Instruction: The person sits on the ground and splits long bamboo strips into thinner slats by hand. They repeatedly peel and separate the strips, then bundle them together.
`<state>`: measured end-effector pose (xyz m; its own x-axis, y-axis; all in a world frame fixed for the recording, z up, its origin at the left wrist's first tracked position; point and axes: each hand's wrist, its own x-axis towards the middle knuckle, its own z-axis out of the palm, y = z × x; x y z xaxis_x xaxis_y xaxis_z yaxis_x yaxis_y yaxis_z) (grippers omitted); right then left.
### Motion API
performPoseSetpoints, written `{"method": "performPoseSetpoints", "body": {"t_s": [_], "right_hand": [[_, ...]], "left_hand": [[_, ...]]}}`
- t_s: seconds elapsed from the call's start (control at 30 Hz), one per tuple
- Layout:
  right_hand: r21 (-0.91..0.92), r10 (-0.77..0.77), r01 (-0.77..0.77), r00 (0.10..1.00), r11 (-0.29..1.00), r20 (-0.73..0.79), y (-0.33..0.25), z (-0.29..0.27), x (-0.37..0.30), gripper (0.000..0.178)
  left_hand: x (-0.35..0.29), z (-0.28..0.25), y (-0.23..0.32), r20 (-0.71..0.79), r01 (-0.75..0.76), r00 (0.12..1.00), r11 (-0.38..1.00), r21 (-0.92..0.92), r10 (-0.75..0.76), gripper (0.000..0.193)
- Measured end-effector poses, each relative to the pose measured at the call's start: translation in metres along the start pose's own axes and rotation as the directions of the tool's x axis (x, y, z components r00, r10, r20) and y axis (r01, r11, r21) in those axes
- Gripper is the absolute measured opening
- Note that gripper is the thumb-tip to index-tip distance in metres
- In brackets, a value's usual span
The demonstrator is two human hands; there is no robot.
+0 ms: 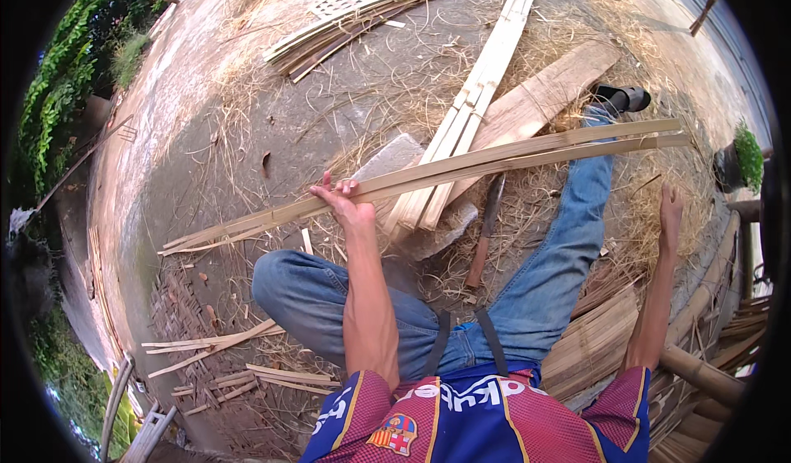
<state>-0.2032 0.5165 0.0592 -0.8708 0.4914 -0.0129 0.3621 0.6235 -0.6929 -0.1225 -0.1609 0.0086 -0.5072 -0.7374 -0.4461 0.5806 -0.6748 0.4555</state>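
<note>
Tan strips [577, 138] cross the gripping left hand [346, 203]; I cannot tell how spread the right hand [671, 209] is.

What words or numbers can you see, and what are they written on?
Shirt: big white letters across the front, but I won't copy them out.
Crest on the shirt: any letters there are too small to read.
I see no writing on the wooden strips, board or knife.
</note>
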Motion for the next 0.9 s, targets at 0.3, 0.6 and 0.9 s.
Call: {"method": "performPoseSetpoints", "body": {"t_s": [0.3,0.6,0.9], "right_hand": [[0.698,-0.275,-0.688,0.645,0.199,0.713,-0.183,0.174,-0.182,0.065],[0.895,-0.222,-0.425,0.867,0.135,0.445,-0.300,0.193,-0.147,0.041],[0.891,-0.248,-0.425,0.856,0.161,0.454,-0.298,0.184,-0.145,0.037]], "left_hand": [[-0.045,0.018,-0.014,-0.164,0.092,0.984,0.991,0.097,-0.075,0.050],[-0.120,0.004,-0.036,0.141,0.436,0.790,0.709,0.554,-0.596,0.059],[-0.184,0.042,-0.027,0.603,0.251,0.214,0.640,0.727,-0.769,0.103]]}}
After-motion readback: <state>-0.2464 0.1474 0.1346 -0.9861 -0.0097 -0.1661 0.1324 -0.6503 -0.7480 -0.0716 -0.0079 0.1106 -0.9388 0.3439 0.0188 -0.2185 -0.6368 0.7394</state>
